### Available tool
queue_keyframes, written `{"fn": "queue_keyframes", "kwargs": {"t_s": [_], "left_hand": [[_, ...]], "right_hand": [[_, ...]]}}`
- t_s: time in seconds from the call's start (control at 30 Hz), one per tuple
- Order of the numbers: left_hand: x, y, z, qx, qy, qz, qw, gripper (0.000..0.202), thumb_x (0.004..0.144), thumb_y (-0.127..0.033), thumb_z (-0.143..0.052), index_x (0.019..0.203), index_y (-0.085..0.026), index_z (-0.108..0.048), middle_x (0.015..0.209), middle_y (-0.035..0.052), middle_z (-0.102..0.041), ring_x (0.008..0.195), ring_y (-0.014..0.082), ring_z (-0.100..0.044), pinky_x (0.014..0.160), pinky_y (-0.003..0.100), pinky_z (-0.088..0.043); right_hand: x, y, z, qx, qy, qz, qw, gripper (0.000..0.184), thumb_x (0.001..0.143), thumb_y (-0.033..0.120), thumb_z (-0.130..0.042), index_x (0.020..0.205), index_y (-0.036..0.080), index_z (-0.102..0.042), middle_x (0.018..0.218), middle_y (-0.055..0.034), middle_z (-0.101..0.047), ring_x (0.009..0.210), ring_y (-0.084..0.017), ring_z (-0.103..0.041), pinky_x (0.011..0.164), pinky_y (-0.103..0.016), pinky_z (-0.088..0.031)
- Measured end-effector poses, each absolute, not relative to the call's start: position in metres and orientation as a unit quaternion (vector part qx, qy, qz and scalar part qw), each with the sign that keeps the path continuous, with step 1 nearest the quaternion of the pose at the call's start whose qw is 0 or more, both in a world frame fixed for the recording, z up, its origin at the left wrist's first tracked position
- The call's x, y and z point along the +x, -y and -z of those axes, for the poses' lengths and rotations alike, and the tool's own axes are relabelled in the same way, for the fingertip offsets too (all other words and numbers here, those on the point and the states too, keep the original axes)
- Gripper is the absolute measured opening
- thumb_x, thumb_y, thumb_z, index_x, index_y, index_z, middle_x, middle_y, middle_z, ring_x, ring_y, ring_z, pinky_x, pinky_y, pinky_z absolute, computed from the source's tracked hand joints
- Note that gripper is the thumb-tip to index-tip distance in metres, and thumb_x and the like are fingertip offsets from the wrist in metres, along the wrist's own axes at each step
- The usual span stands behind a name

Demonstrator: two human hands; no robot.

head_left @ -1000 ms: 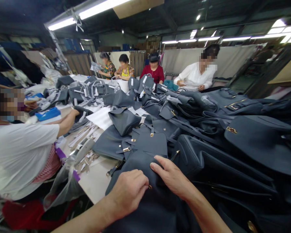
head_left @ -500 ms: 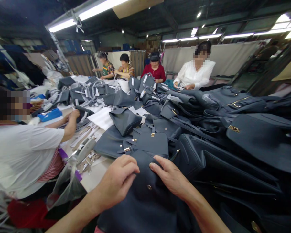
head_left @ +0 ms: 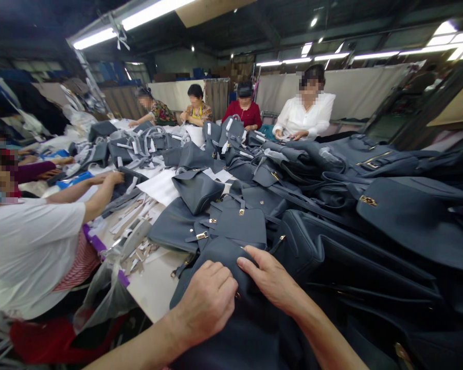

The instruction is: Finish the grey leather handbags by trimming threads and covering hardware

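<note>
A dark blue-grey leather bag [head_left: 250,329] lies right in front of me. On its upper part rests my left hand [head_left: 210,298], closed with the fingers curled down. That hand partly covers a small metal snap [head_left: 237,295], and its fingertips are hidden, so I cannot make out what they hold. My right hand [head_left: 264,272] grips the same bag near its top, thumb and index finger close together at the leather. A tiny shiny tip shows beside that index finger, too small to name. Just beyond lies a dark bag flap [head_left: 241,226] with gold-coloured clasps.
Many similar bags [head_left: 308,246] are heaped to the right and ahead. Left of me are paper scraps [head_left: 141,257], a plastic bag [head_left: 104,293] hanging at the table edge [head_left: 150,288], and a co-worker in a white shirt [head_left: 31,246]. Several people sit across the table.
My left hand has moved right and slightly down on the bag, over the snap, its fingers now more curled. My right hand stays in place. The co-worker on the left has shifted left.
</note>
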State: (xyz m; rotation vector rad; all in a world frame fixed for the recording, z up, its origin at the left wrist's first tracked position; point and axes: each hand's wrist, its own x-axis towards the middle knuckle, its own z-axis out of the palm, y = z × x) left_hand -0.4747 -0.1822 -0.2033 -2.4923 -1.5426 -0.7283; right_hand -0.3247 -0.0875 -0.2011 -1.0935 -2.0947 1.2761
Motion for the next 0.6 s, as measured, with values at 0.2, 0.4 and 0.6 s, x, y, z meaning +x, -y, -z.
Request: {"fn": "queue_keyframes", "kwargs": {"t_s": [0.2,0.4,0.6], "left_hand": [[-0.515,0.159,0.181,-0.71,0.619,0.313,0.124,0.032,0.095,-0.018,-0.041,0.064,-0.019,-0.05,0.063,0.0013,-0.052,0.062,0.017,-0.047,0.061,0.03,-0.036],[-0.531,0.169,0.159,-0.741,0.593,0.316,0.018,0.025,0.094,-0.011,-0.039,0.101,-0.02,-0.062,0.113,0.0072,-0.064,0.107,0.0204,-0.056,0.092,0.035,-0.044],[-0.509,0.144,0.151,-0.751,0.582,0.287,-0.122,0.028,0.098,-0.023,-0.039,0.113,-0.018,-0.062,0.122,0.0093,-0.063,0.115,0.0209,-0.057,0.1,0.036,-0.044]], "right_hand": [[-0.323,0.087,0.199,-0.4,0.75,-0.487,0.201,0.024,0.087,0.039,-0.048,0.083,0.021,-0.064,0.088,-0.0036,-0.07,0.089,-0.022,-0.064,0.082,-0.031,-0.046],[-0.326,0.091,0.194,-0.392,0.782,-0.434,0.214,0.021,0.091,0.031,-0.046,0.085,0.021,-0.063,0.089,-0.0036,-0.071,0.088,-0.021,-0.066,0.078,-0.028,-0.046],[-0.359,0.134,0.214,-0.334,0.913,-0.147,0.182,0.014,0.084,0.01,-0.053,0.087,0.02,-0.061,0.076,-0.0041,-0.072,0.064,-0.022,-0.067,0.061,-0.03,-0.044]]}}
